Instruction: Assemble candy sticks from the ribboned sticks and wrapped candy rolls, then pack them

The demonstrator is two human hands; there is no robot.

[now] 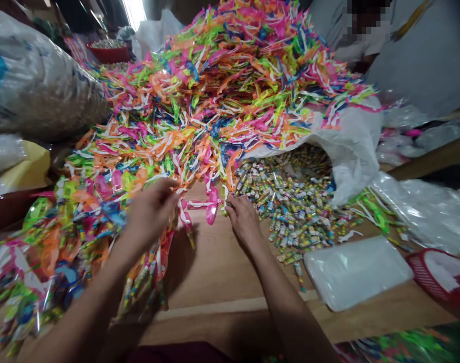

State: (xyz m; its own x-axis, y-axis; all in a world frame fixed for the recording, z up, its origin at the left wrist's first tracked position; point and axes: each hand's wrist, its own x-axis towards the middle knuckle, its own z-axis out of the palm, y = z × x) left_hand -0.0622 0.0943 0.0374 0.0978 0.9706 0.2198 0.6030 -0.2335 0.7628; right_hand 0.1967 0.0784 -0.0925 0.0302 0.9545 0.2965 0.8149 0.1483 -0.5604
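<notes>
Pink plastic piece, left hand and right hand curled either side, forearms stretched forward, each grip's hold unclear

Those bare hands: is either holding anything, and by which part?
The left hand seems to pinch a pink strip near its upper end. The right hand is at a yellowish piece; whether it is held cannot be told.

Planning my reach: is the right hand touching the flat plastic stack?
No, the right hand is apart from the flat plastic stack.
</notes>
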